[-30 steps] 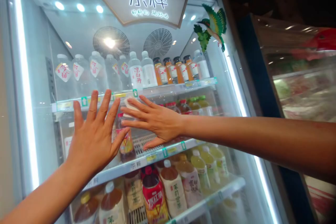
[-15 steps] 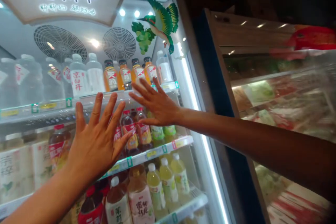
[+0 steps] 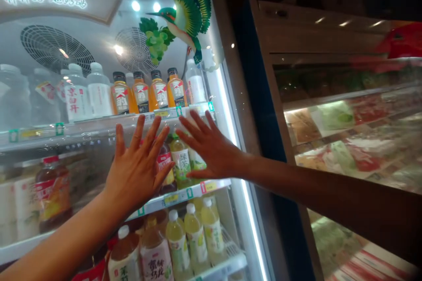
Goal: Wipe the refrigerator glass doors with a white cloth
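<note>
My left hand [image 3: 138, 164] is raised with its fingers spread, its back towards me, before a lit drinks fridge [image 3: 219, 92]. To its right, my right hand [image 3: 217, 151] is stretched out too, fingers apart and nothing in them. Whether either palm touches the fridge's glass front, I cannot tell. Behind the hands, a green tea bottle [image 3: 181, 160] and a red-labelled bottle [image 3: 165, 167] stand on the middle shelf, partly covered by my fingers. Just above my fingertips, several orange bottles [image 3: 158, 90] with black caps line the top shelf.
A kingfisher and grape picture [image 3: 187, 17] decorates the fridge's upper right. Pale yellow bottles [image 3: 196, 237] stand on a lower shelf. Right of a dark blue side panel [image 3: 260, 109] is another cabinet with packaged goods [image 3: 332, 116] on its shelves.
My view has swung to the right, so the fridge and its bottles sit further left. Against the shelves, both open hands have moved right, and the right hand is lower.
</note>
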